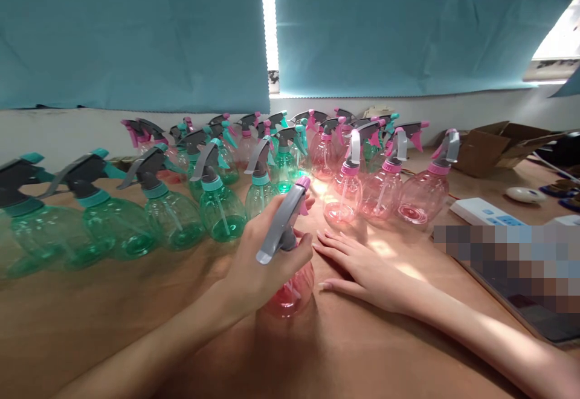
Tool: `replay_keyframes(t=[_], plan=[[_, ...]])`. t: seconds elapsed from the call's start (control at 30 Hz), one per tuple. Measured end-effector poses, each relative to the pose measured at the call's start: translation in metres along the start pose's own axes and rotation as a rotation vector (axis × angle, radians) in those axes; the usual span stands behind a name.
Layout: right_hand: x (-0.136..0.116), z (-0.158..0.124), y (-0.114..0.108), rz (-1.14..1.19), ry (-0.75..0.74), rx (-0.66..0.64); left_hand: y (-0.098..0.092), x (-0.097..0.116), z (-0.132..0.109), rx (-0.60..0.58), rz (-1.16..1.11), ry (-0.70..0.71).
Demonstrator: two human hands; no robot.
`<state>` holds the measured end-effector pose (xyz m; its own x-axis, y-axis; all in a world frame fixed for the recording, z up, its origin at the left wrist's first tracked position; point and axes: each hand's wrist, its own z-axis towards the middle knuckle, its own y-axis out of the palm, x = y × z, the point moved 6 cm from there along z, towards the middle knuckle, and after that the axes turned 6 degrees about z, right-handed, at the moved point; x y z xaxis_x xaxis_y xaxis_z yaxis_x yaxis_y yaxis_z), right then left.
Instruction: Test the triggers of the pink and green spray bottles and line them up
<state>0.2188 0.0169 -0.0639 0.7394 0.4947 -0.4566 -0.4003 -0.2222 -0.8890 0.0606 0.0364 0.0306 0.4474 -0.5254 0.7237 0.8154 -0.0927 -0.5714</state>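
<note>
My left hand (265,251) is wrapped round the neck of a pink spray bottle (290,296) with a grey and pink spray head, standing upright at the middle of the wooden table (217,350). Just right of that bottle, my right hand (357,266) lies flat on the table, fingers spread, holding nothing. Beyond it stand pink bottles (342,196) in a row of three. Several green bottles (176,220) with grey and teal heads line the left side.
More green and pink bottles (324,154) stand behind, near the wall. At the right are an open cardboard box (484,151), a white power strip (487,213), a white mouse (525,194) and a blurred-out area. Blue curtains (136,36) hang behind.
</note>
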Motion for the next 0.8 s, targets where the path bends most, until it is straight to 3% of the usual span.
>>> replay_keyframes(t=[0.23,0.8], plan=[[0.0008,0.0005,-0.0001,0.027,0.004,0.012,0.0035,-0.0061,-0.0012,-0.019,0.061,0.0],[-0.0002,0.0002,-0.0001,0.011,-0.001,0.013,0.0006,0.0014,-0.0005,-0.004,0.089,0.044]])
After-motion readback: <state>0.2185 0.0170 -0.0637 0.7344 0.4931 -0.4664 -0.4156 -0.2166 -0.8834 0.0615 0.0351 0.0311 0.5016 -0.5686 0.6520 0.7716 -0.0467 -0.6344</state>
